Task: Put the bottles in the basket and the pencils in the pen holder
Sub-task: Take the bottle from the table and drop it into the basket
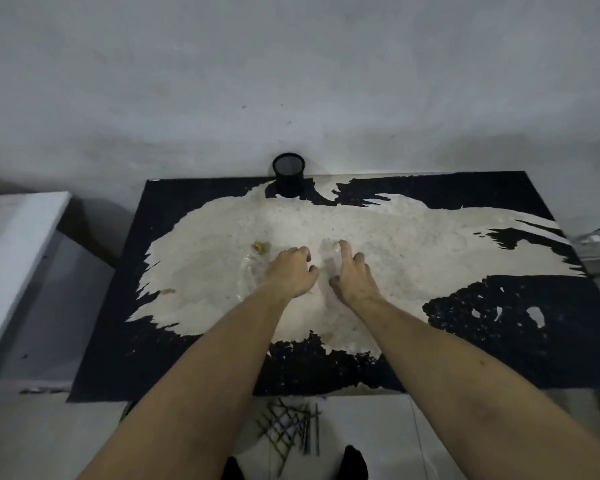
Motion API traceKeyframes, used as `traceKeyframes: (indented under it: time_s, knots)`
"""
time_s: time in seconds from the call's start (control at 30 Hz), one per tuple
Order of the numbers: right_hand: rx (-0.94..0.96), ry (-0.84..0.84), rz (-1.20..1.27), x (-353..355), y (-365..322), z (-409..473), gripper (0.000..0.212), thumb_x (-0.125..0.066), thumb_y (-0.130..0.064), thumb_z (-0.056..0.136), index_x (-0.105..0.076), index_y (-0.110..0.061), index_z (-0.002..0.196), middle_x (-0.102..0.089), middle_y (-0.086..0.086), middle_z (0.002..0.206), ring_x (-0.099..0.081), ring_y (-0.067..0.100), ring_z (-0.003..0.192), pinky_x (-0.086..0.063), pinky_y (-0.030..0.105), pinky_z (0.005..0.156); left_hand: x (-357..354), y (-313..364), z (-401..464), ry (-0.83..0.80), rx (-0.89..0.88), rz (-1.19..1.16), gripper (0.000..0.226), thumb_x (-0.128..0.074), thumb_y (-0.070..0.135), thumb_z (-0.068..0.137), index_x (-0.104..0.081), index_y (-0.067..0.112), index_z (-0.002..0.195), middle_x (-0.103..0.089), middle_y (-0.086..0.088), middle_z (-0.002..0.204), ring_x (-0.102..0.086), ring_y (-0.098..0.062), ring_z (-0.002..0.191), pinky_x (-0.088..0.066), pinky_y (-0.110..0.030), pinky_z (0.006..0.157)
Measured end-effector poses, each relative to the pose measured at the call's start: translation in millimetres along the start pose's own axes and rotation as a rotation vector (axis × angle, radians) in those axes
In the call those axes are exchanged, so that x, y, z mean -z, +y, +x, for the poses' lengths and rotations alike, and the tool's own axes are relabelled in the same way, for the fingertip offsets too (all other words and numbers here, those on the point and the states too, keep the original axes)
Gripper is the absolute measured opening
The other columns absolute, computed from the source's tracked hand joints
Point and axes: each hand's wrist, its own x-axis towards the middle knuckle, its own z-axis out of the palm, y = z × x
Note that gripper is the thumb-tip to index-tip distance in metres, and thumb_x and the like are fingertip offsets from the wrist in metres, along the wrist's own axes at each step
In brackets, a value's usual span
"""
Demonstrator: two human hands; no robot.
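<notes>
Near your feet, a loose pile of pencils (291,427) lies on the floor, below the table (534,341) edge. On the table, your left hand (290,271) curls over a clear bottle (253,265) with a yellow cap, and your right hand (352,275) reaches to a second clear bottle (329,251); I cannot tell if either grip is closed. The bottles are hard to see and may roll away. The pen holder (289,174) stands at the far edge. No basket is visible.

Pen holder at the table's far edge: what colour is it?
Black mesh pen holder, in the head view.
</notes>
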Motion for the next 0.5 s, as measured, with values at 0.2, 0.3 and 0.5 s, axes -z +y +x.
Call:
traceKeyframes:
  time_s: [0.2, 0.3, 0.5]
  knots:
    - [0.093, -0.018, 0.029, 10.8, -41.5, -52.1, 0.080, -0.061, -0.006, 0.085, -0.018, -0.032, 0.147, -0.044, 0.014, 0.117, -0.051, 0.033, 0.099, -0.049, 0.043, 0.070, 29.8, -6.4, -52.9, 0.047, 0.083, -0.006, 0.043, -0.049, 0.038, 0.092, -0.055, 0.014, 0.127, -0.061, -0.009, 0.126, -0.059, -0.028, 0.109, -0.049, -0.039, 0.087]
    - [0.145, -0.039, 0.032, 4.7, -61.8, -80.7, 0.081, -0.064, -0.010, 0.086, -0.016, -0.033, 0.147, -0.044, 0.014, 0.118, -0.052, 0.033, 0.099, -0.050, 0.043, 0.070, 37.4, -21.6, -84.6, 0.072, 0.132, -0.030, 0.043, -0.047, 0.037, 0.092, -0.056, 0.015, 0.127, -0.061, -0.006, 0.127, -0.058, -0.026, 0.113, -0.050, -0.041, 0.091]
    - [0.253, -0.100, 0.030, -37.2, -106.6, -150.7, 0.081, -0.065, -0.011, 0.088, -0.015, -0.033, 0.147, -0.046, 0.016, 0.120, -0.055, 0.037, 0.104, -0.051, 0.046, 0.077, 39.3, -82.3, -163.7, 0.168, 0.224, -0.130, 0.038, -0.051, 0.037, 0.090, -0.061, 0.015, 0.119, -0.066, -0.005, 0.118, -0.061, -0.026, 0.107, -0.052, -0.041, 0.090]
